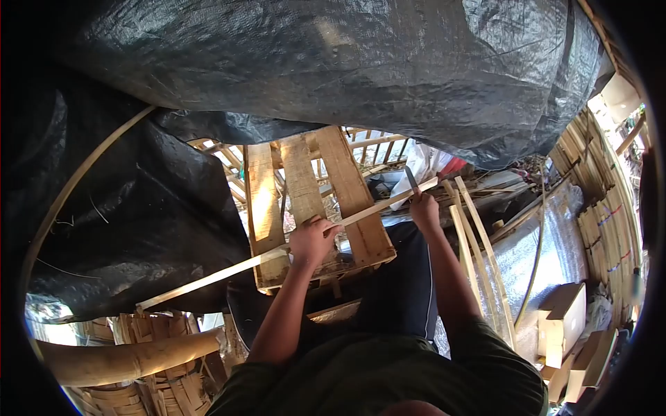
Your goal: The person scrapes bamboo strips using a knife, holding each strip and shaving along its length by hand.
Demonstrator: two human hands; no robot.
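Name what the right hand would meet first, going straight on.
Beyond the knife it grips, the right hand would probably meet the pale strip just ahead, with white material farther on, though depth is unclear.

Glossy black sheeting (333,76) spans the far side; a dark sheet (132,215) hangs left. Bundled bamboo slats (602,208) stand at right, beside silvery sheeting (560,229). Cardboard boxes (565,319) near right. Sunlight patches the left board of a slatted wooden bench (303,180), centre. Bright daylight, far right edge.
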